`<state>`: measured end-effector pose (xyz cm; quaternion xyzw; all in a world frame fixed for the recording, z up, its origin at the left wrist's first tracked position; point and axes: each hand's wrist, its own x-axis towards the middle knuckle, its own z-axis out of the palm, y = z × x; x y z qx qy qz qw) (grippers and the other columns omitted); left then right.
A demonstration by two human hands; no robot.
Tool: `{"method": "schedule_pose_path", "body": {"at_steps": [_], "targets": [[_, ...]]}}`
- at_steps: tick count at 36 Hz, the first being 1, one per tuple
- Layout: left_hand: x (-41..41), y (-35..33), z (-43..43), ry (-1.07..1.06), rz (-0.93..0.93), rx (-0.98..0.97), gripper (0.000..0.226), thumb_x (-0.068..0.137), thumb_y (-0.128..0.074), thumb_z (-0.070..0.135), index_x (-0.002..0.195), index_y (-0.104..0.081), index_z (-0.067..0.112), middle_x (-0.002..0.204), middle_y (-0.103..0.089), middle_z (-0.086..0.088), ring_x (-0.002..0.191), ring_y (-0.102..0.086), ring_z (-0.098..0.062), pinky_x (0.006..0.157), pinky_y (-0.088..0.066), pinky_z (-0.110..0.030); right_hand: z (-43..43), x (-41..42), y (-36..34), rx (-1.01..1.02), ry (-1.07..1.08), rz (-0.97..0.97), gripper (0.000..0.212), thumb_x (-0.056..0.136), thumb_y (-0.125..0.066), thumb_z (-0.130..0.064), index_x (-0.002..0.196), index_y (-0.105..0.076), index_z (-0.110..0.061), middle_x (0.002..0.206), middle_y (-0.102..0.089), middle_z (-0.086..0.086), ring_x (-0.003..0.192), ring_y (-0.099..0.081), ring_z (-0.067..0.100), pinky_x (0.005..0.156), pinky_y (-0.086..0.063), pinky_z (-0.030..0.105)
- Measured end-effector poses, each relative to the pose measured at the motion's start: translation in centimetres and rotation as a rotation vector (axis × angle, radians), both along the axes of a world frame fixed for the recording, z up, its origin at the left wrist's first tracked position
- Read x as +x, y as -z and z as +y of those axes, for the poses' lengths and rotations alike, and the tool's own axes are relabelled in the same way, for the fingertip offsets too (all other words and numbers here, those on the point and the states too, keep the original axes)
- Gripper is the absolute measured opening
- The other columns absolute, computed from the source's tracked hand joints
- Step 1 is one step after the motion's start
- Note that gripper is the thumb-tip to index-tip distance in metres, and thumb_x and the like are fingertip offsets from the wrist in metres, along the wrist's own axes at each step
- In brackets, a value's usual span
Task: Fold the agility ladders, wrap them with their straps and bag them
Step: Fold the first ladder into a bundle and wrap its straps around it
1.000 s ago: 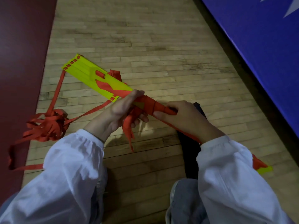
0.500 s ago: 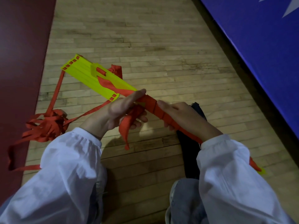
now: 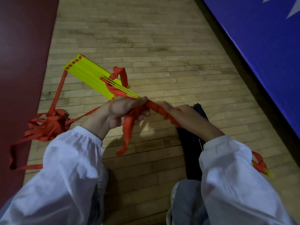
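Two hands hold one bundle of flat yellow plastic ladder rungs over the wooden plank floor. The left hand curls round its middle and a dangling red webbing strap, and the right hand clamps the strap-wrapped part just beside it. A black fabric bag lies beneath the right wrist, and a tangle of loose red webbing sits at the left.
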<state>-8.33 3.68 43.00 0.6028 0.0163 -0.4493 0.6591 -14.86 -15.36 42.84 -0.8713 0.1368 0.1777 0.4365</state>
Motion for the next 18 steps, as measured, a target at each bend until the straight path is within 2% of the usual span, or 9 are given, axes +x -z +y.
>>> {"method": "schedule_pose_path", "body": {"at_steps": [4,7,11,13,16,18], "targets": [[0.01,-0.03,0.02,0.026,0.051,-0.038,0.024,0.1,-0.042,0.019,0.094,-0.059,0.003,0.062,-0.067,0.0,0.041,-0.055,-0.005,0.038,-0.046,-0.016,-0.06,-0.21,-0.17,-0.017,-0.054,0.0,0.075,0.089,-0.039,-0.067,0.101,-0.067,0.001,0.078,-0.056,0.004,0.071,-0.052,0.017,0.07,-0.037,0.03],[0.01,0.1,0.12,0.026,0.058,-0.053,0.021,0.099,-0.042,0.014,0.092,-0.059,0.003,0.062,-0.067,0.0,0.041,-0.055,-0.005,0.039,-0.047,-0.017,-0.24,-0.37,-0.45,-0.01,-0.035,0.017,0.069,0.087,-0.047,-0.066,0.091,-0.067,-0.001,0.073,-0.059,0.004,0.066,-0.055,0.014,0.066,-0.038,0.028],[0.12,0.15,0.26,0.018,0.064,-0.066,0.019,0.097,-0.043,0.007,0.086,-0.058,0.003,0.062,-0.067,-0.003,0.04,-0.055,-0.006,0.037,-0.047,-0.017,-0.31,-0.36,-0.58,0.007,-0.03,0.045,0.044,0.083,-0.056,-0.064,0.073,-0.066,-0.022,0.057,-0.06,-0.013,0.051,-0.056,-0.001,0.059,-0.04,0.021],[0.18,0.21,0.29,0.023,0.062,-0.065,0.018,0.097,-0.044,0.006,0.085,-0.058,0.003,0.062,-0.067,-0.003,0.039,-0.055,-0.006,0.037,-0.046,-0.017,-0.26,-0.31,-0.53,0.002,-0.035,0.043,0.042,0.083,-0.056,-0.064,0.073,-0.066,-0.024,0.056,-0.059,-0.014,0.047,-0.054,-0.004,0.057,-0.039,0.021],[0.18,0.34,0.23,0.028,0.061,-0.055,0.017,0.097,-0.044,0.007,0.088,-0.058,0.003,0.064,-0.067,-0.003,0.039,-0.054,-0.006,0.037,-0.045,-0.016,-0.27,-0.22,-0.59,-0.03,-0.028,0.011,0.046,0.082,-0.058,-0.064,0.082,-0.069,-0.019,0.063,-0.061,-0.008,0.055,-0.057,0.003,0.059,-0.04,0.023],[0.16,0.3,0.16,0.035,0.057,-0.042,0.017,0.097,-0.043,0.009,0.092,-0.058,0.004,0.065,-0.066,-0.004,0.04,-0.053,-0.008,0.036,-0.044,-0.016,-0.24,-0.18,-0.68,-0.054,-0.019,-0.014,0.041,0.082,-0.06,-0.063,0.079,-0.066,-0.022,0.066,-0.062,-0.007,0.06,-0.058,0.007,0.06,-0.041,0.024]]}}
